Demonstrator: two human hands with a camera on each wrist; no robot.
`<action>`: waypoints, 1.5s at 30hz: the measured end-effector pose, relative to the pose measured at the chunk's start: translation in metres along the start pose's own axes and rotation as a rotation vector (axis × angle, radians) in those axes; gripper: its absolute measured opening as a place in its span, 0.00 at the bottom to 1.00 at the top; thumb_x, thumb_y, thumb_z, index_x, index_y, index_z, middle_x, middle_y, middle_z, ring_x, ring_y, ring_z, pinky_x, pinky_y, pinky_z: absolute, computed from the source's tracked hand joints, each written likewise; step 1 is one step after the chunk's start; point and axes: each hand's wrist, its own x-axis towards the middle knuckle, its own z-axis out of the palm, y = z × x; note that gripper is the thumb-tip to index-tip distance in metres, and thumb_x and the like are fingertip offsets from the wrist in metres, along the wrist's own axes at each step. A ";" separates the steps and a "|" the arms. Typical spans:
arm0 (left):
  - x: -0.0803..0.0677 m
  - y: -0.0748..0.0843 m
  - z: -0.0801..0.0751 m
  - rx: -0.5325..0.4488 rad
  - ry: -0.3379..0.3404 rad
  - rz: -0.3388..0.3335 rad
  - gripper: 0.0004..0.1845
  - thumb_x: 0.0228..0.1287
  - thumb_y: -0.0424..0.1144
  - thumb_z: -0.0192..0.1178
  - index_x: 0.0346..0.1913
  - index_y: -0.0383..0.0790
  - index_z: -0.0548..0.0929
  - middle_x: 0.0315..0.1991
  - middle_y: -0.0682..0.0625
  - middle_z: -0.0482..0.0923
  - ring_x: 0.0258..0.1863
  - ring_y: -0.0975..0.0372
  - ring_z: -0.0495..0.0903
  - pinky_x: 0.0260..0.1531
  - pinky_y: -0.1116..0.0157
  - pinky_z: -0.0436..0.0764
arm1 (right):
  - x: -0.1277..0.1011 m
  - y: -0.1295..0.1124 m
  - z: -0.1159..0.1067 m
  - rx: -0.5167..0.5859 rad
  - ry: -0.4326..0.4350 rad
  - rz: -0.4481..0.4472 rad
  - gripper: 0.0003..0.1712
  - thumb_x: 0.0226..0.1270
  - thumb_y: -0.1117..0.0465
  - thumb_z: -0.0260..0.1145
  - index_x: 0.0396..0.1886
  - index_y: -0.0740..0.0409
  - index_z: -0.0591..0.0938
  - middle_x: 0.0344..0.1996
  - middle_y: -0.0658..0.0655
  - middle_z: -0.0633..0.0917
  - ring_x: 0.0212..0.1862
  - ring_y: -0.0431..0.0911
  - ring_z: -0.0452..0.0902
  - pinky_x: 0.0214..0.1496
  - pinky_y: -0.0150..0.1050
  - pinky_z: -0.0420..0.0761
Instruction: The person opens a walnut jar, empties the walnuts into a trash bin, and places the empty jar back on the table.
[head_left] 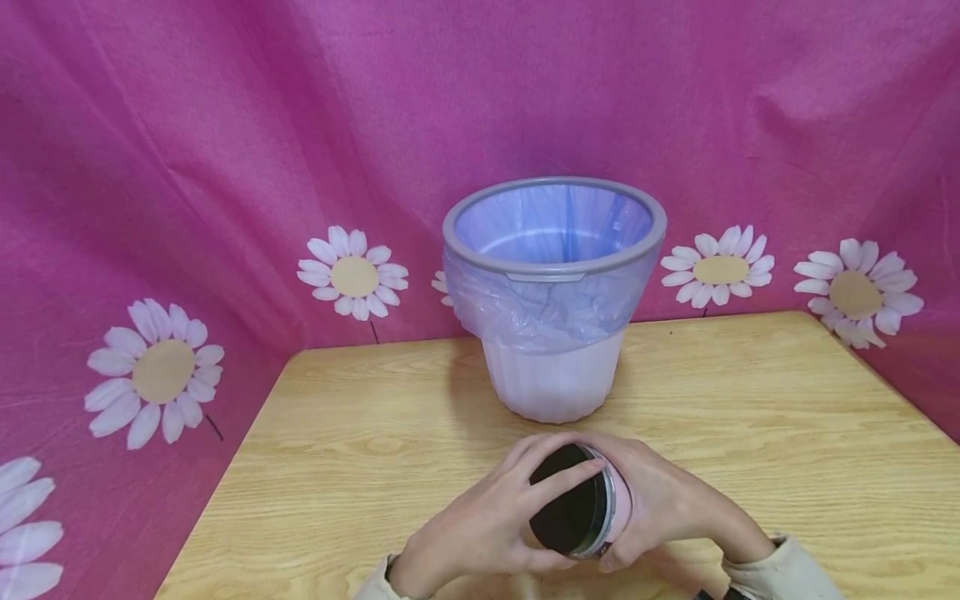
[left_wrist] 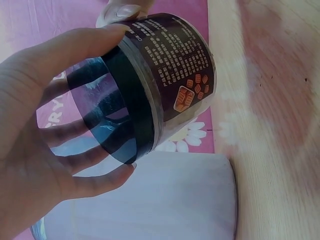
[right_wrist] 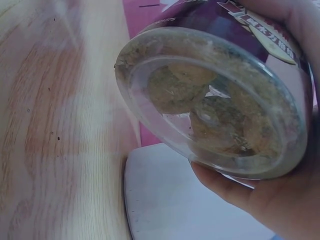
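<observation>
pink daisy-print cloth [head_left: 187, 167] drapes the walls behind a pale wooden bench [head_left: 750, 433], where a person works a round plastic jar [head_left: 581, 510] held low over the near edge. the jar lies tipped on its side between both hands, its dark lid [left_wrist: 125, 107] turned toward the left hand [head_left: 487, 521] and its clear base [right_wrist: 210, 105] toward the right hand [head_left: 660, 500].

the left-hand fingers [left_wrist: 85, 145] are spread and curled around the lid's rim, a hold that looks suited to turning it, while the right hand cups the body from the far side, thumb and fingers wrapped round the label, seemingly to brace the jar against that turn. through the transparent base, the right wrist view shows brownish crumbs and a few round lumps inside; what they are cannot be told. the brown label [left_wrist: 177, 65] carries small print and a picture of orange pieces.

just beyond the hands, apart from them, a white waste bin [head_left: 553, 379] stands upright near the bench's middle. a bluish plastic liner [head_left: 540, 312] is folded over its top and pinned under a grey rim ring [head_left: 555, 268], which keeps the bag open and its mouth clear. beige sleeves [head_left: 780, 575] show at both wrists.
</observation>
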 end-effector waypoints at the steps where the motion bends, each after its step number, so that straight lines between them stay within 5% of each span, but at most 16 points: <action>1: 0.000 0.000 0.000 -0.002 0.005 0.002 0.52 0.44 0.52 0.76 0.73 0.49 0.61 0.71 0.45 0.55 0.66 0.55 0.60 0.66 0.65 0.63 | 0.000 0.000 0.000 0.000 0.001 0.007 0.63 0.17 0.54 0.86 0.65 0.40 0.69 0.53 0.44 0.80 0.47 0.40 0.78 0.48 0.37 0.79; 8: 0.000 0.000 0.001 -0.010 0.016 -0.001 0.53 0.42 0.52 0.77 0.72 0.48 0.61 0.70 0.45 0.56 0.65 0.55 0.62 0.66 0.66 0.63 | 0.000 0.000 0.000 -0.014 -0.001 0.001 0.63 0.17 0.52 0.86 0.65 0.40 0.68 0.53 0.46 0.80 0.48 0.40 0.78 0.48 0.37 0.79; 23: -0.002 0.001 0.002 -0.100 0.015 -0.113 0.53 0.40 0.52 0.78 0.72 0.51 0.62 0.70 0.50 0.57 0.64 0.56 0.63 0.61 0.61 0.70 | 0.000 0.001 0.001 -0.019 0.003 -0.039 0.66 0.18 0.51 0.86 0.68 0.44 0.66 0.53 0.43 0.79 0.47 0.43 0.79 0.48 0.37 0.79; 35: -0.001 0.003 0.003 -0.008 0.062 -0.172 0.53 0.37 0.60 0.77 0.70 0.53 0.65 0.64 0.51 0.64 0.61 0.60 0.68 0.59 0.67 0.71 | 0.000 0.001 0.003 -0.059 0.021 -0.043 0.64 0.18 0.49 0.87 0.66 0.43 0.68 0.54 0.40 0.78 0.49 0.40 0.77 0.51 0.37 0.78; 41: -0.001 0.005 0.002 -0.042 0.067 -0.252 0.53 0.32 0.61 0.79 0.67 0.55 0.68 0.61 0.54 0.66 0.59 0.64 0.68 0.55 0.68 0.74 | 0.001 0.003 0.004 -0.066 0.017 -0.081 0.58 0.21 0.47 0.86 0.62 0.43 0.70 0.50 0.41 0.79 0.46 0.42 0.78 0.46 0.37 0.80; 45: -0.002 0.005 0.002 -0.035 0.073 -0.241 0.53 0.32 0.62 0.78 0.67 0.54 0.68 0.60 0.53 0.66 0.58 0.65 0.69 0.55 0.69 0.74 | 0.001 0.004 0.004 -0.061 0.008 -0.097 0.56 0.24 0.46 0.86 0.61 0.44 0.69 0.49 0.42 0.79 0.45 0.42 0.78 0.44 0.37 0.80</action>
